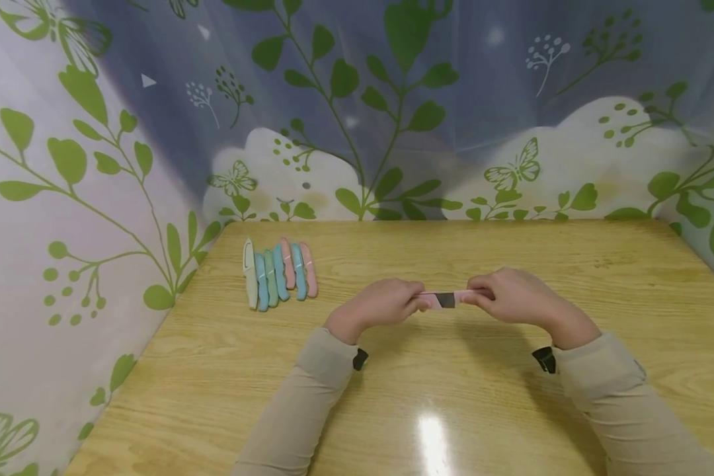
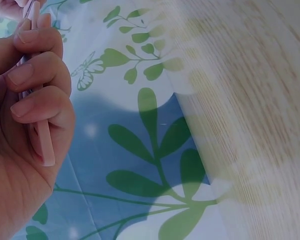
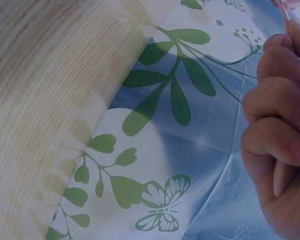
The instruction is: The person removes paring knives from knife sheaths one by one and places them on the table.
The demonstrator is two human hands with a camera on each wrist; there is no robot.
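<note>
Both hands hold a small pink knife (image 1: 446, 300) level above the table in the head view, a dark stretch of it showing between two pink parts. My left hand (image 1: 385, 301) grips one end, its fingers curled round a slim pink length (image 2: 46, 142) in the left wrist view. From the other side, my right hand (image 1: 514, 299) pinches the opposite end between thumb and fingers. The right wrist view has the curled fingers (image 3: 277, 97) at its right edge, with a sliver of pink at the top corner. Each palm hides part of the knife.
Several small knives lie side by side at the table's back left, among them a cream knife (image 1: 249, 274), a green knife (image 1: 270, 277) and a pink knife (image 1: 309, 270). A leaf-patterned curtain (image 1: 393, 132) borders the wooden table (image 1: 393, 410) behind and at the sides.
</note>
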